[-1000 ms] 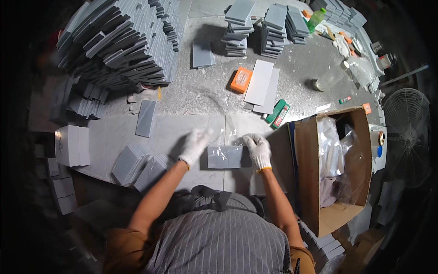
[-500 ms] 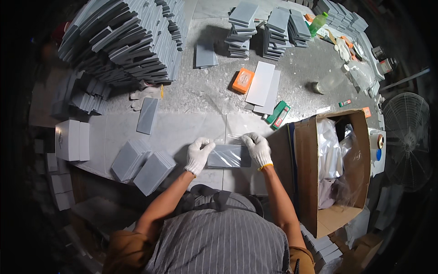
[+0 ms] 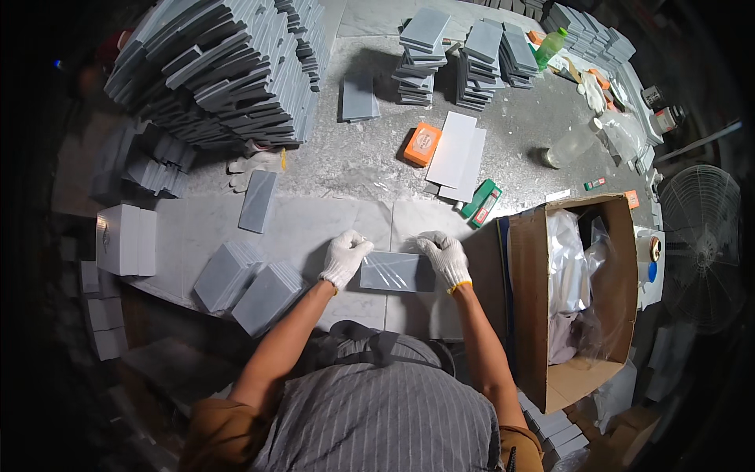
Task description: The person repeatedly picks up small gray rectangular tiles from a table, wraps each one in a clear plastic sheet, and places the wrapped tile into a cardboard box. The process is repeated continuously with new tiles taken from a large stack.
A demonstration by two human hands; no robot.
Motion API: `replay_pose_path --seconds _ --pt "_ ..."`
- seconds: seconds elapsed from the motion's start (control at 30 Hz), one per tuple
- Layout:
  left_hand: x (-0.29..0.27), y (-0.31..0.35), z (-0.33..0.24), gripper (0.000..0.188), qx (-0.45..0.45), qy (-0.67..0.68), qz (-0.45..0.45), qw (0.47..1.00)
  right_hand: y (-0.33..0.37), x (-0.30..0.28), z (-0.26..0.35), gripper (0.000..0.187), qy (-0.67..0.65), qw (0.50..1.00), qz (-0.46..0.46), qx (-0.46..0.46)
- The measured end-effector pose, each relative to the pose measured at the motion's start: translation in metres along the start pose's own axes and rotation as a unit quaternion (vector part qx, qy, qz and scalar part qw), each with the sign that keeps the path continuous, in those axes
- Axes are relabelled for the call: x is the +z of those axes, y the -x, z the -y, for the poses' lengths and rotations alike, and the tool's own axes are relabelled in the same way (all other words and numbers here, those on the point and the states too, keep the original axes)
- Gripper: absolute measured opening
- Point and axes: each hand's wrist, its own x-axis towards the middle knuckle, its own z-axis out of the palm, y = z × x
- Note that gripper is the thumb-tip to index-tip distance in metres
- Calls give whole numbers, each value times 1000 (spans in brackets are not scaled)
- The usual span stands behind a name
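Head view: a grey tile (image 3: 414,272) lies flat on the pale marble worktop (image 3: 314,216), between the two gloved hands, with clear film (image 3: 384,269) over its face. The left hand (image 3: 344,259), at the tile's left end, pinches the film between closed fingertips. The right hand (image 3: 445,258), at the far right corner, likewise pinches film. Two tile stacks (image 3: 271,299) stand to the left; an open cardboard box (image 3: 528,303) stands right, containing clear plastic bags (image 3: 568,263). Far: an orange box (image 3: 422,144).

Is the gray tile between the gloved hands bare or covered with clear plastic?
Covered on top: shiny streaks of clear film cross the gray tile. Whether the film wraps underneath, I cannot tell.
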Motion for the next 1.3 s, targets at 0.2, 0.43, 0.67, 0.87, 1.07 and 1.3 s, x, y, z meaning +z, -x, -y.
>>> replay_pose_path --seconds 0.2,0.43,0.67,0.87,1.07,1.3 --pt "-3 -3 -1 13 -23 5 29 999 -7 8 -3 26 98 992 -60 54" --pt "12 35 -29 34 309 -210 -194 907 -5 3 10 29 103 989 -64 86" --pt "24 38 -46 52 417 -379 32 826 -3 -4 26 34 137 984 -60 99" --pt "26 29 -53 60 412 -421 77 804 -10 -5 12 31 72 994 -46 70" --pt "31 23 -50 62 420 -423 49 801 -14 -2 2 24 -7 999 -31 25" --pt "24 -6 -84 36 333 -297 89 890 -26 10 -32 26 -28 997 -56 53"
